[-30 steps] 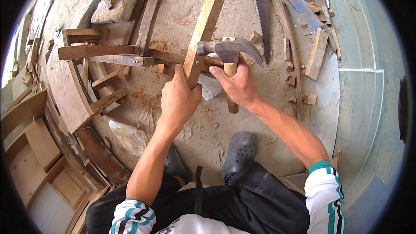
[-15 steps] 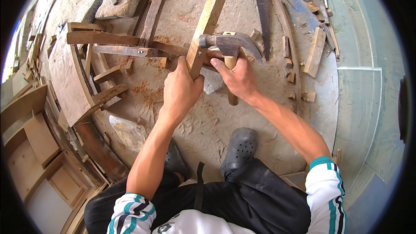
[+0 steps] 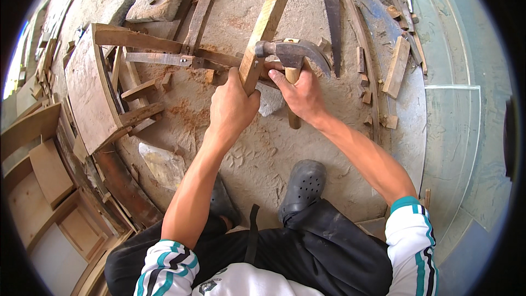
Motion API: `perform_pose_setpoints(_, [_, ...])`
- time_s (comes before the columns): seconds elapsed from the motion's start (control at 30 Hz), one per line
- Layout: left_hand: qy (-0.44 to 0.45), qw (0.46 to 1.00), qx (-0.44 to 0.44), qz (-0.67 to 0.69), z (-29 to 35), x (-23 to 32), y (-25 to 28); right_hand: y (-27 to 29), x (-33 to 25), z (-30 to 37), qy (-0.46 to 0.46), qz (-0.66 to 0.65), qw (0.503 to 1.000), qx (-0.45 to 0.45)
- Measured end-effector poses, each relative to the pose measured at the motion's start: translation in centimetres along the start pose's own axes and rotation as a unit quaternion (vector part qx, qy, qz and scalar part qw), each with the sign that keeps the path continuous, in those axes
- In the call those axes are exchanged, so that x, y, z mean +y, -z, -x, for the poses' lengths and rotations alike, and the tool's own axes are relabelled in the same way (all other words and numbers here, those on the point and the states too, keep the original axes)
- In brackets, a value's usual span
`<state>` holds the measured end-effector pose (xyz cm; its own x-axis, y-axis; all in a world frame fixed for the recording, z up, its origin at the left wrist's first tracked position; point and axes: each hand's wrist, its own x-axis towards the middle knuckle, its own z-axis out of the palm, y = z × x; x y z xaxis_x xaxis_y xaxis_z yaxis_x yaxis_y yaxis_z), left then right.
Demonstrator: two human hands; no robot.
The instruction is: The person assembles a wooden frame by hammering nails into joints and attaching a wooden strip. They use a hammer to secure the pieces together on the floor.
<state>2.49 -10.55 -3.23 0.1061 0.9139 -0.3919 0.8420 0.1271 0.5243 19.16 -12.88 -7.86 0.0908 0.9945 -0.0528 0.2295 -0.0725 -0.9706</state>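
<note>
My left hand (image 3: 233, 107) is closed around the near end of a long pale wooden beam (image 3: 268, 19), which slants away to the far edge. A small metal spot, perhaps a nail head, shows on the beam near its end. My right hand (image 3: 304, 97) wraps the wooden handle of a claw hammer (image 3: 298, 52). The hammer's face is at the beam's right edge, just above that spot, and its claw points right. Whether the face touches the wood I cannot tell. Behind the hands, a darker crosspiece meets the beam, partly hidden by my fingers.
A handsaw (image 3: 332, 27) lies beyond the hammer. Wooden frame parts (image 3: 137, 41) and a stone block (image 3: 159, 0) lie at the left. Offcuts (image 3: 397, 66) litter the right side, beside glass sheets (image 3: 452, 131). Cabinet-like panels (image 3: 52, 172) stand at the lower left.
The floor scene and both hands appear shifted very slightly in the view. Both grips are the same, and the hammer stays against or close to the beam.
</note>
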Motion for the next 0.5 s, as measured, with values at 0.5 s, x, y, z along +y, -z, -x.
perform_pose_setpoints(0.5, [-0.002,1.0,0.014,-0.027,0.1,-0.2,-0.2,4.9,-7.0,-0.3,0.135,0.137,0.981,-0.003])
